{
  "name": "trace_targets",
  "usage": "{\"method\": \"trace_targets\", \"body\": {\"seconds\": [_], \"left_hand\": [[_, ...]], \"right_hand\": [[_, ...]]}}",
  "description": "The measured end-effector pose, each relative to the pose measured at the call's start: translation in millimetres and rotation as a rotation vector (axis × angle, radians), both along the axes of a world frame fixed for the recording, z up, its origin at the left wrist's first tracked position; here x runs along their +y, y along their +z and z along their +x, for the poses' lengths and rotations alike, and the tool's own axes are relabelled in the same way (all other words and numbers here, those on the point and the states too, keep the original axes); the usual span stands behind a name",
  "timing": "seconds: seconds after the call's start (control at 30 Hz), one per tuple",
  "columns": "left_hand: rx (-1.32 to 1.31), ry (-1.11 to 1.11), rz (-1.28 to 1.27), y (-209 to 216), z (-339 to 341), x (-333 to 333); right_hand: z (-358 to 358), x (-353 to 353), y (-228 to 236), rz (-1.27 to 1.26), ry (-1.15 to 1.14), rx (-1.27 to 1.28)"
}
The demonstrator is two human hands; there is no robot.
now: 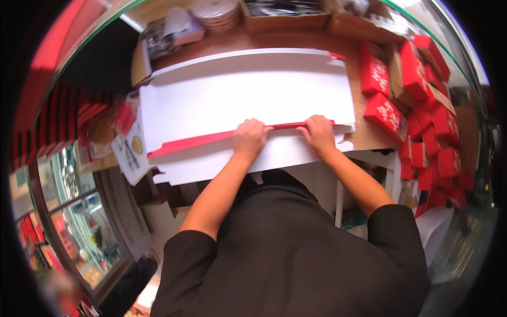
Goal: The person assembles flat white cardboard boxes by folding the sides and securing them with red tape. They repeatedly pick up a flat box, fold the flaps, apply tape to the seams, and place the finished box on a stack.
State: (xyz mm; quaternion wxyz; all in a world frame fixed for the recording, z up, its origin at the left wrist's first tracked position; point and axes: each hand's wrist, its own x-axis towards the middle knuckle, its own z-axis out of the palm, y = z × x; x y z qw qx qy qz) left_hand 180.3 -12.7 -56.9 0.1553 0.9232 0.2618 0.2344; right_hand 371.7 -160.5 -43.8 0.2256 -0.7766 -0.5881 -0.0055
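Observation:
A long cardboard box blank (248,90), white inside with red showing along a folded strip, lies across the wooden table in front of me. Its far side and left end stand up in low walls. Along the near side, my left hand (250,140) curls its fingers over the red fold, a little left of the middle. My right hand (319,136) grips the same fold farther right, its thumb pointing inward. A white flap (211,166) spreads from the fold toward my body, past the table's near edge.
Red printed boxes (388,116) are piled on the right. Along the back stand an open carton (285,22) of dark packets and a stack of white discs (215,15). At left lie a printed white bag (132,156) and red-and-black striped goods (53,121).

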Motion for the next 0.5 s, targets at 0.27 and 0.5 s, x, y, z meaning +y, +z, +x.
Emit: {"method": "trace_targets", "body": {"seconds": [0.27, 0.5], "left_hand": [[0.028, 0.060, 0.014, -6, -168, 83], [0.089, 0.076, -0.028, 24, -238, 119]], "right_hand": [[2, 8, -11, 0.054, 0.055, -0.040], [-26, 10, 0, 0.001, 0.033, -0.064]]}}
